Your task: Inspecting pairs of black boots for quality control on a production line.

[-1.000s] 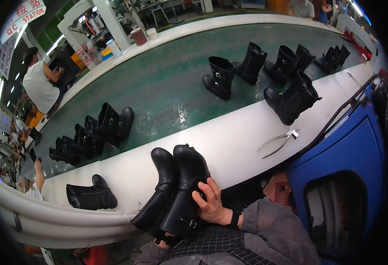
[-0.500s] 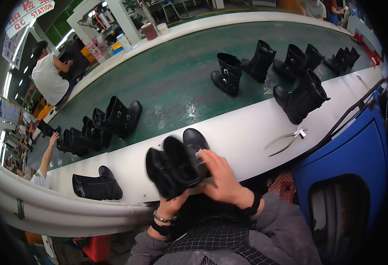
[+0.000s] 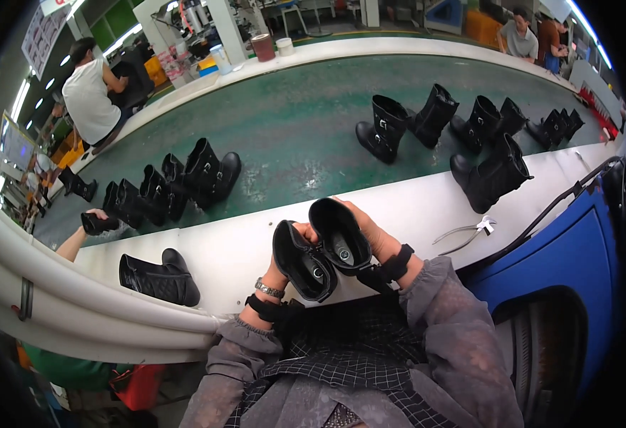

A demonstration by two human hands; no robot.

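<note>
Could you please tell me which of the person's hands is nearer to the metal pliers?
The right hand: it holds a boot to the left of the metal pliers. The left hand is farther left, at the other boot.

Black boots: two (image 3: pixel 352 250) held side by side; one lying boot (image 3: pixel 160 278) and one standing boot (image 3: pixel 490 175) on the white counter (image 3: pixel 391 207); four nearer boots (image 3: pixel 384 130) on the right of its green stretch, with a far cluster (image 3: pixel 555 130) overlapping too much to count. On the left, at least five boots (image 3: pixel 213 175) stand in a row, and one boot (image 3: pixel 98 225) is raised. Also one pair of pliers (image 3: pixel 485 225), two tubs (image 3: pixel 263 48), two black wristbands (image 3: pixel 398 262) and one bracelet (image 3: pixel 269 288).
</note>
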